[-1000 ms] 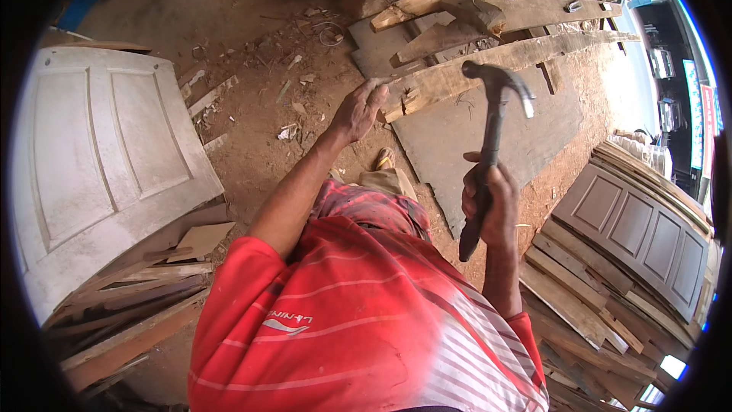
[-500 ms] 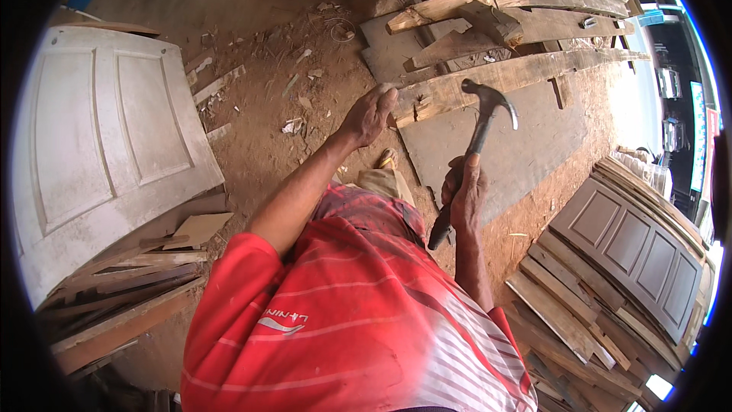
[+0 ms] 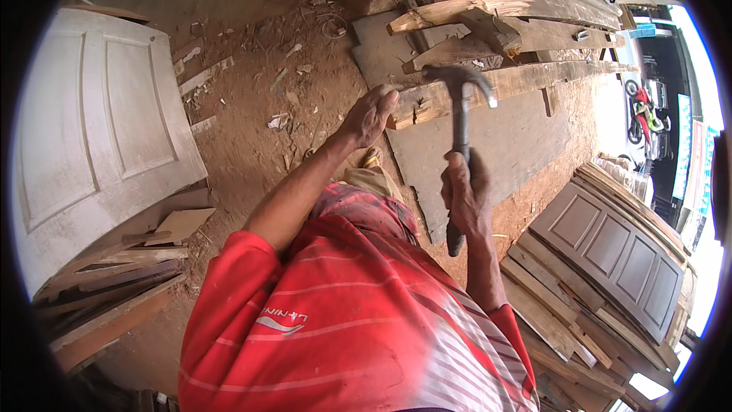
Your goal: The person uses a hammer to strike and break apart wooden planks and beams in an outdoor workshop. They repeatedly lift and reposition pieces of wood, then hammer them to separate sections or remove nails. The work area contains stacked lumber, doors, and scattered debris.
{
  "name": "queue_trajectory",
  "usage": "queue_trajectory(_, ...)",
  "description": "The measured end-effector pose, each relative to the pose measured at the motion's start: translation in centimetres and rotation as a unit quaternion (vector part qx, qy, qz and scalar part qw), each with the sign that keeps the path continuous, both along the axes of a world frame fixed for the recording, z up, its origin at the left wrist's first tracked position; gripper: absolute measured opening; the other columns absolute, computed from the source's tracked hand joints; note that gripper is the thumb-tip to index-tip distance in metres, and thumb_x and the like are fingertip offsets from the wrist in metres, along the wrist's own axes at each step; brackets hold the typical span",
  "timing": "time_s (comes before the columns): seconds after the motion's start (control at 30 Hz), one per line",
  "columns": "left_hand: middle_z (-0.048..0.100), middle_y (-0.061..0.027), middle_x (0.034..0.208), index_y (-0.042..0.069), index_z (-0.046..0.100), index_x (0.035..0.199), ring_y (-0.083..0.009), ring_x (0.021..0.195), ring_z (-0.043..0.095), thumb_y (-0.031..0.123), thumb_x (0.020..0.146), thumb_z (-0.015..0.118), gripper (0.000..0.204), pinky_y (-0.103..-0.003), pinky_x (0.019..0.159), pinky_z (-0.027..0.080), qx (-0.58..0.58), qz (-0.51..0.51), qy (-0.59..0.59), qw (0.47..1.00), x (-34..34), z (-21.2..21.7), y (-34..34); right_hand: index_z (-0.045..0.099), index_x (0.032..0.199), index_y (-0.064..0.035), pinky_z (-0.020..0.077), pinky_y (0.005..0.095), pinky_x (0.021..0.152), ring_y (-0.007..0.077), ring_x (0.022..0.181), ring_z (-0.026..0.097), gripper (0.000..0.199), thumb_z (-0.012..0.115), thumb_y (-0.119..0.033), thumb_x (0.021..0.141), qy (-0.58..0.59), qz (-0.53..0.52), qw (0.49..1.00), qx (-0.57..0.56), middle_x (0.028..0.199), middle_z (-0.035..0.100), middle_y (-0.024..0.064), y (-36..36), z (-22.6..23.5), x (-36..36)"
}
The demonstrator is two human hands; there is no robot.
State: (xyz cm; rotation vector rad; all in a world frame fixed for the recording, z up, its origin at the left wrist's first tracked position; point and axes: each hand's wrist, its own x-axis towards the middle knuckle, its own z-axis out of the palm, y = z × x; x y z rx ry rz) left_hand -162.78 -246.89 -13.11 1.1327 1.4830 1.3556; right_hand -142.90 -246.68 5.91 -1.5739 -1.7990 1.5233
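Note:
My right hand (image 3: 470,192) is wrapped around the handle of a claw hammer (image 3: 460,114). The hammer stands head up, its claw curving to the right, and its dark head overlaps the beam in this view; whether they touch I cannot tell. A long, rough wooden beam (image 3: 526,80) runs from in front of me toward the right. At its near left end, my left hand (image 3: 369,117) grips the wood with the thumb side up, most fingers being hidden. A dark hole or notch marks the beam's end face.
More rough timbers (image 3: 534,1) are piled behind the beam. A grey sheet (image 3: 488,152) lies on the dirt floor below it. To the left leans a white panelled door (image 3: 126,107) above scrap boards (image 3: 114,282). On the right, a brown panelled door (image 3: 610,248) rests on stacked planks (image 3: 541,297).
The hammer has shifted up and left, its head now over the beam near my left hand. My right hand has risen slightly, while my left hand stays on the beam's end.

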Motion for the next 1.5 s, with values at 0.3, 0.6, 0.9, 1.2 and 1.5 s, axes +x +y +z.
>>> queue_trajectory(0.3,0.064,-0.022,0.115,0.001,0.057,0.131,-0.0352,0.109,0.061,0.046,0.11,0.032,0.056,-0.042,0.099,0.047,0.01,0.001,-0.033,0.999,0.0,-0.2,0.0,0.058,0.11,-0.0023,0.0421,0.0371,0.051,0.017,0.054,0.052,0.047,0.053,-0.048,0.105,-0.181,0.072,0.967,0.166,0.067,0.054,0.0071,5.6,4.2,0.0)
queue_trajectory(0.6,0.061,-0.0249,0.115,-0.003,0.057,0.122,-0.0411,0.112,0.058,0.05,0.11,0.029,0.062,-0.046,0.101,0.044,0.019,-0.004,-0.03,0.999,-0.2,0.0,-0.2,0.059,0.105,-0.0056,0.0344,0.0223,0.042,0.0041,0.052,0.046,0.031,0.057,-0.037,0.104,-0.134,0.023,0.971,0.194,0.068,0.049,-0.0037,6.7,9.4,-2.2)
queue_trajectory(0.9,0.061,-0.0239,0.113,-0.002,0.057,0.121,-0.0381,0.109,0.058,0.049,0.11,0.033,0.057,-0.045,0.099,0.044,0.033,0.031,-0.039,0.998,0.4,0.0,-0.3,0.051,0.103,-0.0071,0.0458,0.0378,0.052,0.0211,0.059,0.058,0.032,0.055,-0.039,0.106,-0.221,0.057,0.956,0.184,0.069,0.056,0.0064,8.8,5.5,-1.7)
queue_trajectory(1.2,0.061,-0.0229,0.111,-0.001,0.057,0.12,-0.0388,0.106,0.058,0.048,0.111,0.031,0.056,-0.045,0.096,0.045,0.044,0.049,-0.036,0.997,0.6,-0.7,-0.4,0.057,0.098,-0.0076,0.034,0.0234,0.044,0.0045,0.051,0.044,0.026,0.06,-0.033,0.103,-0.177,0.023,0.966,0.188,0.067,0.049,-0.0045,8.9,12.0,-4.8)
queue_trajectory(1.5,0.062,-0.0234,0.114,-0.001,0.057,0.125,-0.0394,0.11,0.059,0.052,0.11,0.029,0.061,-0.045,0.098,0.045,0.017,0.01,-0.057,0.998,0.8,-0.8,-0.2,0.052,0.109,0.0,0.0493,0.0447,0.061,0.0347,0.067,0.062,0.036,0.06,-0.035,0.103,-0.277,0.221,0.902,0.248,0.078,0.062,0.0198,8.7,4.4,0.6)
